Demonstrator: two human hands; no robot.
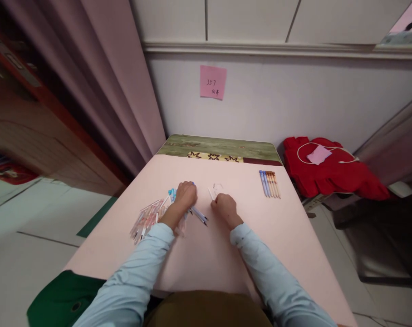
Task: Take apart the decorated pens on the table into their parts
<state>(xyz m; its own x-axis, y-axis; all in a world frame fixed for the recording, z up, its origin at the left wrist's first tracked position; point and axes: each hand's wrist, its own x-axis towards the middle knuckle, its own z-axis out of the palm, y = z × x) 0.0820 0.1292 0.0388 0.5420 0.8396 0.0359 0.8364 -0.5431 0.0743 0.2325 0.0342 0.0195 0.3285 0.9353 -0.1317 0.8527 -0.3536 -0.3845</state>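
Note:
My left hand [186,195] is closed, fingers curled down at the table. A small blue bit shows at its fingertips; the rest of what it holds is hidden. Several thin pale sticks with dark tips [199,215] stick out beneath it. Light-blue pen tops [172,194] lie just left of that hand. Beside my left wrist spreads a pile of thin clear and reddish sticks [149,220]. My right hand [226,208] is closed on a thin white stick [210,194], which points up and left. Just beyond it lies a small clear piece [218,186], too faint to name.
A row of blue and brown-topped pens [269,184] lies at the right of the pink-covered table [206,268]. Red cloth [328,177] with a white cable and pink paper is beyond the right edge. A green stool [65,297] stands at lower left. A pink note [213,82] hangs on the wall.

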